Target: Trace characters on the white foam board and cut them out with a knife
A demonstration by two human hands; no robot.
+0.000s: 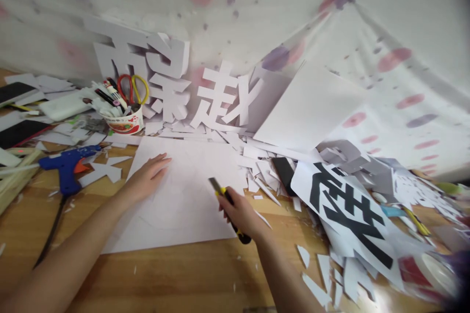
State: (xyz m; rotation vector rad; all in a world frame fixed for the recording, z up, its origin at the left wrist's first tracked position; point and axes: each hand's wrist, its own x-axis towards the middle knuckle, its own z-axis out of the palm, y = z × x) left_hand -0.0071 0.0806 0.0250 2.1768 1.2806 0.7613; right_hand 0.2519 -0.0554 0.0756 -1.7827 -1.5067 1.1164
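At frame centre, the right hand (240,210) grips a utility knife (229,205), fingers closed. Left of centre, the left hand (149,176), fingers extended, rests on the white sheet (194,166); I would keep it clear of the blade line.

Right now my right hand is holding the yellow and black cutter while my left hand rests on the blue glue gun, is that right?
Not quite: the head view shows your left hand on the white sheet, not on the blue glue gun. Your right hand is holding the yellow and black cutter.
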